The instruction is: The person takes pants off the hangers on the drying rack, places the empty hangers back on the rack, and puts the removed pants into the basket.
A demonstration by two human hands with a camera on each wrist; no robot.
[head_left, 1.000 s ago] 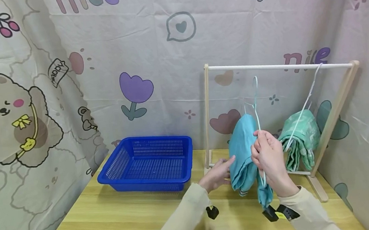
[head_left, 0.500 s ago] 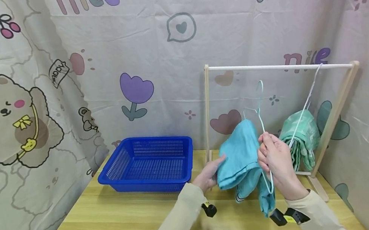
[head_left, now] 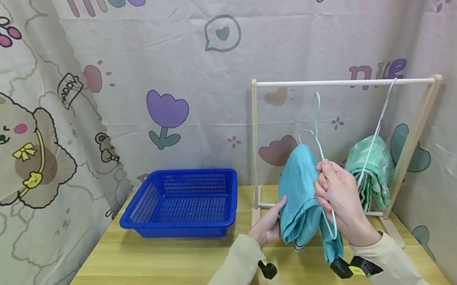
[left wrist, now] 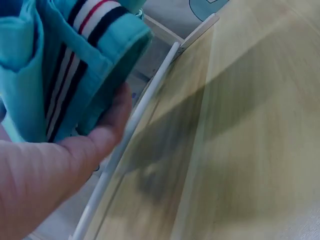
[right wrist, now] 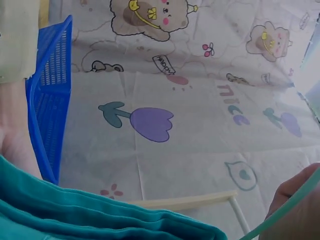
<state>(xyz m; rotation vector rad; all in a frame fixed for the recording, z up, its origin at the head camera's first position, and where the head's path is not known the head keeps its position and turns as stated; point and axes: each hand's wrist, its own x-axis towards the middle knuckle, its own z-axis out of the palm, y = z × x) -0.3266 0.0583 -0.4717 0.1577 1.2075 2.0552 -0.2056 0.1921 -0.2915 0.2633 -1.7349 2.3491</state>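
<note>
My right hand [head_left: 338, 196] grips one side of a pale mint hanger [head_left: 319, 144], its hook pointing up below the rack's top bar. A folded teal cloth [head_left: 300, 195] hangs over the hanger, with a narrower part dangling below. My left hand [head_left: 269, 225] touches the cloth's left edge, thumb in front, other fingers partly hidden. In the left wrist view, the cloth [left wrist: 30, 100] shows dark, white and red striped bands, and a finger of the left hand [left wrist: 45, 175] lies along its edge. The right wrist view shows cloth folds [right wrist: 100, 210] near the hanger [right wrist: 287, 209].
A wooden rack [head_left: 256, 144] with a white top bar [head_left: 331, 82] stands at the back right. From its right end hangs a white hanger [head_left: 382, 115] with a green patterned cloth [head_left: 370, 159]. A blue basket [head_left: 179, 230] sits left on the wooden table [head_left: 151, 278].
The cloth's left edge swung out to the left, then came back right with my left hand. The right hand dipped slightly with the hanger and rose again, keeping its grip.
</note>
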